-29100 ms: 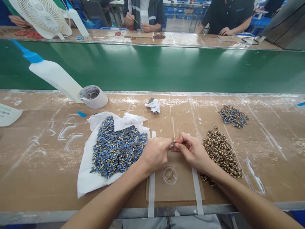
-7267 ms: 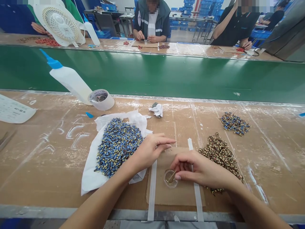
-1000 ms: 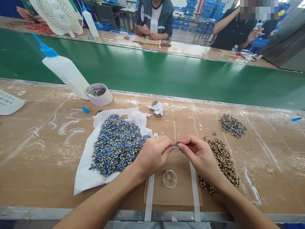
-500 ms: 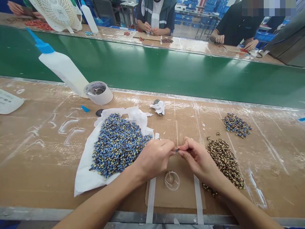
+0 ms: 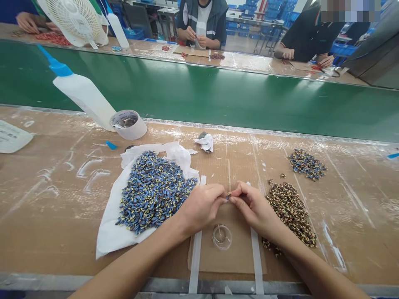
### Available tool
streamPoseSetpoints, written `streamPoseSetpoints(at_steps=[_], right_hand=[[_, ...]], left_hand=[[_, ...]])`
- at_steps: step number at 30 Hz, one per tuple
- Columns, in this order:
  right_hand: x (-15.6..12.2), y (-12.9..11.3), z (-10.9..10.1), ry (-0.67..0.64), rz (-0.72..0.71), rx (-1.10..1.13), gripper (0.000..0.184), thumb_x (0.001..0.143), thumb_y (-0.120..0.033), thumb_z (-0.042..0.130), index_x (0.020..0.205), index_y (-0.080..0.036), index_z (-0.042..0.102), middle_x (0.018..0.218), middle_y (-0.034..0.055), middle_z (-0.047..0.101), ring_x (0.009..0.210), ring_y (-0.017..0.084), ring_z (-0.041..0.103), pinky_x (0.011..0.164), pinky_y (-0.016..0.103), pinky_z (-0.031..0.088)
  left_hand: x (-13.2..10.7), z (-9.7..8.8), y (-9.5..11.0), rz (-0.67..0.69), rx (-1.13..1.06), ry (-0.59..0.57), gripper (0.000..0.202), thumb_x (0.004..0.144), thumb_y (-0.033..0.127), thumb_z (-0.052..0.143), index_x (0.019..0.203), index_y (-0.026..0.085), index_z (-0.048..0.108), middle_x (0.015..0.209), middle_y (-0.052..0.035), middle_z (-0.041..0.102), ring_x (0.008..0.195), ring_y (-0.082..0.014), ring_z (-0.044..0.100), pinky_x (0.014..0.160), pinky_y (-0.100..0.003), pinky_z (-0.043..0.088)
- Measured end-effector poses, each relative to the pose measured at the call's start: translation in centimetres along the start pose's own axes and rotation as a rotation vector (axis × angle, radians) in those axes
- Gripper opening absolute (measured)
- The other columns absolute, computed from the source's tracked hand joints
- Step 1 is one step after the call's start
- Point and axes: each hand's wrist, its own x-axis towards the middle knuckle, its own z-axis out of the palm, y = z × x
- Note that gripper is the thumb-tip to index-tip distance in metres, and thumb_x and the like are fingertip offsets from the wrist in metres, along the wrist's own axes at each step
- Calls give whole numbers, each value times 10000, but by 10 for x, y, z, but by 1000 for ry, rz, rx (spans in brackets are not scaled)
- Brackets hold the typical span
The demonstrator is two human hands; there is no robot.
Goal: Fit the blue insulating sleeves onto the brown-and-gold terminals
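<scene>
My left hand (image 5: 204, 204) and my right hand (image 5: 251, 204) meet fingertip to fingertip over a taped cardboard pad (image 5: 230, 261). Pinched between them is a tiny blue and dark piece (image 5: 228, 197), mostly covered by the fingers. Both hands are closed on it. Below them a small clear cup (image 5: 222, 237) with a thin stick stands on the pad. Left of my left hand, a heap of small blue, yellow and black pieces (image 5: 152, 191) lies on a white sheet (image 5: 107, 232). Beside my right hand spreads a pile of small cream and dark curved pieces (image 5: 289, 211).
A smaller pile of mixed blue pieces (image 5: 307, 164) lies at the right. Behind the heap are a tape roll (image 5: 132, 128), a white squeeze bottle (image 5: 84, 97) and crumpled tissue (image 5: 205, 142). A green belt (image 5: 199, 93) crosses beyond; several people sit at its far side, near a fan (image 5: 73, 20).
My view has shifted slightly. Both hands stay together, fingers moving a little around the tiny piece. Across the belt, a person's hands have risen slightly.
</scene>
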Motion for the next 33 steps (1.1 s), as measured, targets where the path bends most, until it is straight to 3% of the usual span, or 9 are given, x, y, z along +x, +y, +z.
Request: streamPoseSetpoints(at_steps=[4, 8, 13, 19, 27, 33], right_hand=[[3, -1, -3, 72, 58, 123, 106, 913, -263, 529, 850, -181, 552, 780, 27, 591, 720, 163, 553, 648, 285, 429], [5, -1, -4, 136, 83, 187, 109, 903, -285, 563, 875, -180, 580, 811, 34, 630, 744, 163, 586, 670, 285, 448], [5, -1, -4, 109, 110, 282, 122, 874, -301, 617, 867, -179, 606, 821, 34, 659, 771, 162, 617, 688, 279, 465], [6, 2, -4, 70, 222, 437, 187, 831, -344, 679, 891, -172, 637, 761, 16, 652, 686, 127, 588, 654, 259, 463], [6, 7, 3, -5, 89, 413, 164, 881, -282, 613, 767, -186, 545, 748, -7, 548, 670, 121, 507, 634, 268, 418], [6, 5, 5, -19, 88, 406, 178, 885, -278, 595, 755, -195, 506, 751, -5, 548, 689, 133, 517, 644, 278, 421]], left_hand=[[5, -2, -1, -83, -124, 5, 57, 878, 185, 577, 857, 159, 624, 750, 6, 647, 678, -125, 565, 642, -231, 387], [6, -4, -2, -50, -84, -12, 132, 917, 236, 540, 959, 158, 639, 848, -20, 661, 768, -146, 581, 703, -247, 402], [5, -3, -5, 46, -9, -43, 185, 951, 191, 450, 929, 137, 626, 836, -33, 628, 772, -149, 565, 701, -247, 388], [4, -1, -6, 40, -24, -8, 246, 934, 159, 450, 746, 142, 607, 676, 4, 567, 634, -119, 502, 610, -228, 347], [4, 8, -9, 101, 87, 24, 214, 826, 81, 481, 645, 143, 578, 619, -6, 564, 593, -135, 491, 572, -247, 315], [4, 11, -10, 106, 144, 36, 193, 798, 76, 487, 638, 151, 564, 619, -6, 570, 591, -142, 505, 554, -262, 290]])
